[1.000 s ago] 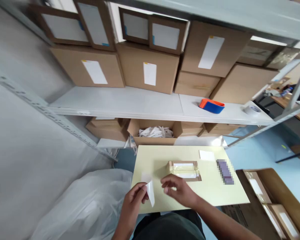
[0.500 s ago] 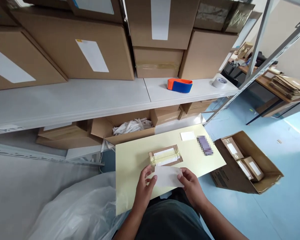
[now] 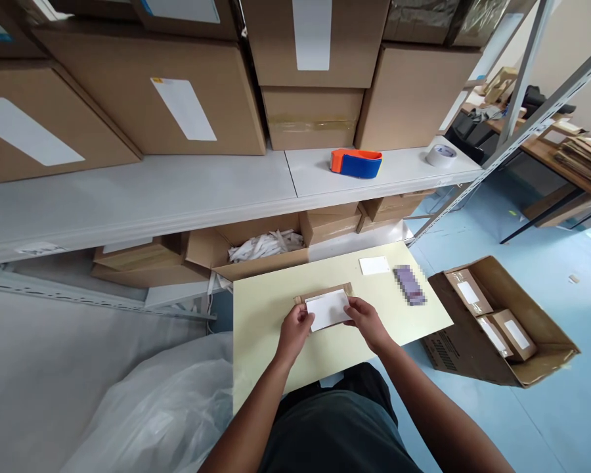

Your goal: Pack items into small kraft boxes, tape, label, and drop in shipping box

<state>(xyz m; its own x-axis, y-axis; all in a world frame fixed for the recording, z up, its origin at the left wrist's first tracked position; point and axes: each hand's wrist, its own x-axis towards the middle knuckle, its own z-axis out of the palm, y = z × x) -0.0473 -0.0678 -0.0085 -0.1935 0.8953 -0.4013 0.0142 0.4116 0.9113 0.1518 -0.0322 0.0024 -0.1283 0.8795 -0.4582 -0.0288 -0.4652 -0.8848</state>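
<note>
A white paper label [image 3: 328, 311] is pinched at both ends, by my left hand [image 3: 295, 328] at its left edge and my right hand [image 3: 367, 320] at its right edge. The label covers most of a small brown cardboard box [image 3: 349, 289], whose far edge and corners still show. Whether label and box touch, I cannot tell. The box lies on a pale yellow board [image 3: 266, 348] in front of me. Farther right on the board are another white label [image 3: 374, 265] and a purple, pixelated object [image 3: 410, 285].
An open carton [image 3: 551, 328] holding several small labelled boxes stands right of the board. A grey shelf [image 3: 201, 187] ahead carries large cartons, a blue and orange band [image 3: 357, 164] and a tape roll [image 3: 441, 156]. Clear plastic sheeting [image 3: 162, 407] bulges at lower left.
Both hands have moved forward with the white label, from the near side of the small box to over it. The taped top of the box is now mostly covered.
</note>
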